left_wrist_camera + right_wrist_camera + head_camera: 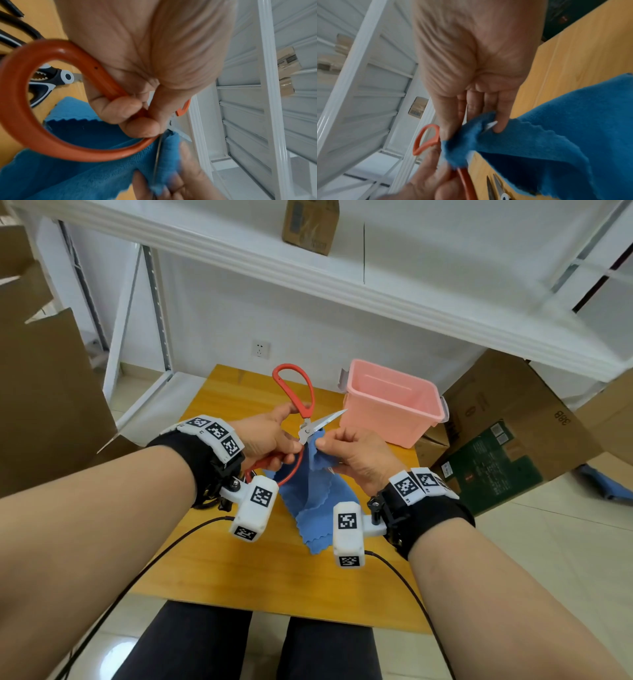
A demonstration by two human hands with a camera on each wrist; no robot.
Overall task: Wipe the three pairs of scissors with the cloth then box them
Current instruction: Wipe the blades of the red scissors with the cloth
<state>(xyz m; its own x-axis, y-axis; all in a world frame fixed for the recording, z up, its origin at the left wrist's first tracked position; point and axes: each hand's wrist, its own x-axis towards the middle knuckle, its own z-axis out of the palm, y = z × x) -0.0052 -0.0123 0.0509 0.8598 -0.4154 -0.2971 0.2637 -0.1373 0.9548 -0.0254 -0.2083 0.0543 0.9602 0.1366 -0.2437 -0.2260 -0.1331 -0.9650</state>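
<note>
Wiping is under way on the red-handled scissors (297, 419), which the head view shows held above the desk (239, 559) between the two hands: the left hand (265, 436) grips one red loop, its fingers curled round the handle, while the right hand (352, 455) pinches the blue cloth (313, 501) round the lower blade close to the pivot, the other blade pointing past the right hand toward the pink box (390, 402). That box stands beyond the right hand and looks empty as far as its inside shows, so by my reading nothing has been boxed yet. From the left wrist, the left hand's fingers (120, 108) wrap the orange-red loop, the cloth hangs beneath it, and a black-and-white pair of scissors (49, 82) lies on the desk below the hand, seemingly awaiting its turn. From the right wrist, the right hand's fingers (500, 121) fold the cloth over a blade tip, and bare blades of another pair (494, 189) lie on the desk under the cloth. Whether this is the same pair cannot be told, and a third pair cannot be confirmed.
</note>
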